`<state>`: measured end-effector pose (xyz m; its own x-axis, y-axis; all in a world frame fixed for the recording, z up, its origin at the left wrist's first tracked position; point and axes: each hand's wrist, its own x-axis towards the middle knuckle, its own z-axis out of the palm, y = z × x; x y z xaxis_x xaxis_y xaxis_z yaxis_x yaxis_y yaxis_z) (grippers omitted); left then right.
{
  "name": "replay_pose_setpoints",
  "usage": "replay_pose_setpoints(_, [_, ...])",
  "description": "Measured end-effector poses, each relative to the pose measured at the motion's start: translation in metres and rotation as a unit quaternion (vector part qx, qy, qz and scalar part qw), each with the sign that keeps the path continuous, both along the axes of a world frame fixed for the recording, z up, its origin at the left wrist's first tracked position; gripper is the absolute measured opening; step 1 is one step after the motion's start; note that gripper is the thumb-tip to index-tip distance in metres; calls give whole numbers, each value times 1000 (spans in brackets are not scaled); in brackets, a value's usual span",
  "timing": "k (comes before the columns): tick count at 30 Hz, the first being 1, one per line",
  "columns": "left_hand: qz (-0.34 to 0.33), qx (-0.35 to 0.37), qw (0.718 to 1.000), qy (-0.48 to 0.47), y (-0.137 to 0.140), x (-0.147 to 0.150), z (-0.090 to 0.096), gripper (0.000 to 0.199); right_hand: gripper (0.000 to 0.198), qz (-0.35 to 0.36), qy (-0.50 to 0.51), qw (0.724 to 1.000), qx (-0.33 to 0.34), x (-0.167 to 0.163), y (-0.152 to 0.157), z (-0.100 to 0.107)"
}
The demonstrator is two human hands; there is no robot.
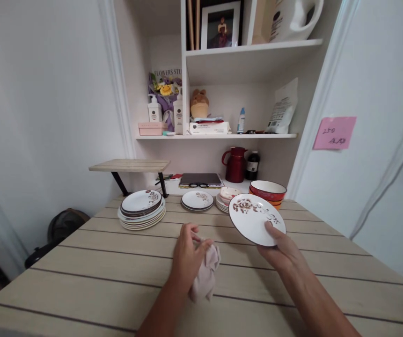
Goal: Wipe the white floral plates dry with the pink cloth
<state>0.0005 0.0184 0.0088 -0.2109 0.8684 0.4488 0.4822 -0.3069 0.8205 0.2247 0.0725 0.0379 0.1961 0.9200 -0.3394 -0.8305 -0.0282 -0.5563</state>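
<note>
A white plate (253,222) with brown flowers and a dark rim is in my right hand (283,248), thumb on its face and fingers underneath. It is tilted and held above the table. My left hand (189,252) is closed on a pale pink cloth (206,276), which hangs in folds near the middle of the table. Beyond my hands, two similar flowered plates (197,200) lie stacked. At the left stands a taller stack of plates (141,208). Behind the held plate are small bowls (229,193) on saucers and red and orange bowls (268,189).
The slatted wooden table (117,276) reaches back to a white shelf unit (218,136). A small raised wooden stand (129,165) is at the back left. A dark red jug (235,164), a dark bottle (252,164) and a laptop (200,179) with glasses (198,185) sit behind the dishes.
</note>
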Motion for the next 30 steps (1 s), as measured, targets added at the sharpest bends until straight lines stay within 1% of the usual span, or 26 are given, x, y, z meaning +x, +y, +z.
replay_pose_setpoints(1, [-13,-13,1000,3,-1,0,0,38,42,-6,4,1000,-6,1,0,1])
replay_pose_setpoints(3, [-68,-25,997,27,-3,1,2,43,42,-6,4,1000,-15,-1,-2,1])
replay_pose_setpoints(6, [-158,-57,983,67,-9,2,7,60,45,10,-15,999,-28,-12,-6,-2])
replay_pose_setpoints(8, [-191,-96,974,75,-14,2,12,69,47,19,-29,999,-33,-18,-9,-4])
replay_pose_setpoints(10, [-230,-126,963,66,-17,0,18,65,47,24,-37,998,-39,-22,-10,-6])
replay_pose_setpoints(12, [-275,-140,950,38,-18,-3,22,55,47,20,-42,998,-50,-23,-9,-6])
replay_pose_setpoints(13, [-287,-141,947,12,-17,-3,23,49,47,17,-43,997,-55,-22,-9,-6])
replay_pose_setpoints(14, [-287,-140,947,-26,-16,-4,23,43,47,14,-43,997,-58,-22,-9,-5])
replay_pose_setpoints(15, [-271,-140,949,-78,-14,-5,23,36,47,11,-44,997,-59,-21,-9,-5])
replay_pose_setpoints(16, [-244,-141,949,-143,-11,-5,22,28,47,11,-44,997,-59,-20,-9,-5])
replay_pose_setpoints(17, [-212,-139,941,-224,-9,-6,21,21,47,13,-46,997,-58,-19,-9,-5])
replay_pose_setpoints(18, [-182,-135,924,-308,-6,-8,20,15,47,16,-49,997,-58,-19,-9,-5])
replay_pose_setpoints(19, [-160,-128,900,-384,-3,-9,20,11,46,19,-54,997,-59,-19,-9,-5])
replay_pose_setpoints(21, [-139,-101,854,-491,2,-14,20,11,46,29,-67,995,-64,-20,-9,-6])
replay_pose_setpoints(22, [-137,-86,839,-520,3,-17,20,13,45,34,-74,994,-67,-21,-10,-6])
replay_pose_setpoints(23, [-135,-72,829,-538,4,-20,21,15,45,40,-80,994,-70,-23,-10,-7])
replay_pose_setpoints(26, [-114,-40,809,-575,8,-28,22,18,44,58,-95,991,-76,-26,-11,-9])
replay_pose_setpoints(28, [-86,-36,801,-591,11,-31,21,19,42,67,-98,990,-78,-28,-12,-10])
replay_pose_setpoints(30, [-50,-40,801,-596,14,-33,18,17,42,67,-104,989,-79,-28,-12,-11])
